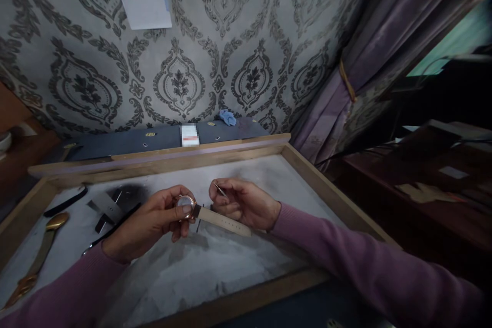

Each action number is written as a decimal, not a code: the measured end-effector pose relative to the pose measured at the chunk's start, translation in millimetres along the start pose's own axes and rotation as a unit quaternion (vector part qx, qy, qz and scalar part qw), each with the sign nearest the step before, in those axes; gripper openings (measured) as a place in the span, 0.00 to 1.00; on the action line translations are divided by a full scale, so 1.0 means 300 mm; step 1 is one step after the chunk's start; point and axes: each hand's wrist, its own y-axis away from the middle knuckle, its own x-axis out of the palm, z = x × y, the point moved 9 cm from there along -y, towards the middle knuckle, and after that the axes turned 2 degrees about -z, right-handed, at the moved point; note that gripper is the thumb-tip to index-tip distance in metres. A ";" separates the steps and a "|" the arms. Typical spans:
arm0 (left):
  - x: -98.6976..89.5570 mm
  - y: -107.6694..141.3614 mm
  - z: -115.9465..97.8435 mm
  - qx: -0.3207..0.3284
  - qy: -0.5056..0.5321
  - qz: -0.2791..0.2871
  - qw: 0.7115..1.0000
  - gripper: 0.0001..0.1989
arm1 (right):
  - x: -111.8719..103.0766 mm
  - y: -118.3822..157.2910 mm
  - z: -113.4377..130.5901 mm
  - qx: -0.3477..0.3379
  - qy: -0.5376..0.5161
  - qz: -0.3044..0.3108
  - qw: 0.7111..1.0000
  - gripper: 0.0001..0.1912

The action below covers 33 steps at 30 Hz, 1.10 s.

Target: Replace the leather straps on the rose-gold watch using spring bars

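Observation:
My left hand [151,218] is closed around the rim of a wristwatch [184,204] with a gold-coloured case, its thumb across the round face or back. From the case a pale beige strap [226,222] with a row of small holes stretches right, passing below my right hand [246,202]. Between the curled thumb and fingers of that right hand is a thin, shiny metal piece [220,189], too small to name exactly. A thin dark bar [198,225] shows near the strap's dark end; whether it touches the strap, I cannot tell.
A shallow wooden-framed tray [340,205] with a whitish bottom lies under both hands. At its left are a gold watch [57,221], a dark curved strap [67,201] and a grey strap [107,207]. Behind stand a small white box [189,135] and a crumpled blue cloth [228,117].

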 end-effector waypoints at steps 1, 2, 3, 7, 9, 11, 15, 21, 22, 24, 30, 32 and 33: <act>0.002 0.000 0.001 -0.002 0.000 0.001 1.000 0.10 | 0.002 0.001 0.002 -0.001 -0.005 0.002 1.000 0.07; 0.002 -0.001 0.001 -0.003 0.001 0.001 1.000 0.10 | 0.004 0.002 0.004 -0.002 -0.010 0.004 1.000 0.07; 0.003 -0.001 0.000 -0.003 0.002 0.000 1.000 0.11 | 0.005 0.002 0.006 -0.004 -0.013 0.005 1.000 0.07; 0.006 0.000 -0.009 -0.002 0.004 -0.005 1.000 0.12 | 0.006 -0.001 0.014 -0.021 -0.018 0.003 1.000 0.05; 0.010 0.000 -0.014 0.000 0.003 -0.001 1.000 0.12 | 0.002 -0.004 0.021 -0.035 -0.018 -0.003 0.999 0.06; 0.012 -0.001 -0.017 0.002 0.003 0.002 1.000 0.12 | 0.000 -0.006 0.029 -0.052 -0.018 -0.008 0.998 0.07; 0.012 0.001 -0.016 0.002 0.001 0.001 1.000 0.11 | -0.004 -0.007 0.047 -0.084 -0.017 -0.019 0.996 0.10; 0.004 0.001 -0.004 -0.006 -0.003 -0.005 1.000 0.12 | -0.042 -0.010 0.057 -0.112 -0.011 -0.059 0.992 0.10; 0.004 0.000 -0.002 -0.007 -0.003 -0.004 1.000 0.12 | -0.050 -0.010 0.059 -0.115 -0.008 -0.068 0.991 0.11; 0.004 -0.002 0.002 -0.007 -0.002 0.001 1.000 0.12 | -0.062 -0.010 0.063 -0.120 -0.001 -0.087 0.989 0.11; 0.013 -0.002 0.012 -0.016 0.000 0.014 1.000 0.11 | -0.061 -0.013 0.068 -0.118 -0.002 -0.100 0.988 0.09; 0.016 0.000 0.010 -0.015 0.006 0.014 1.000 0.11 | -0.064 -0.015 0.067 -0.120 -0.002 -0.105 0.987 0.09; 0.017 0.001 0.008 -0.014 0.008 0.012 1.000 0.11 | -0.067 -0.015 0.067 -0.120 -0.001 -0.109 0.987 0.08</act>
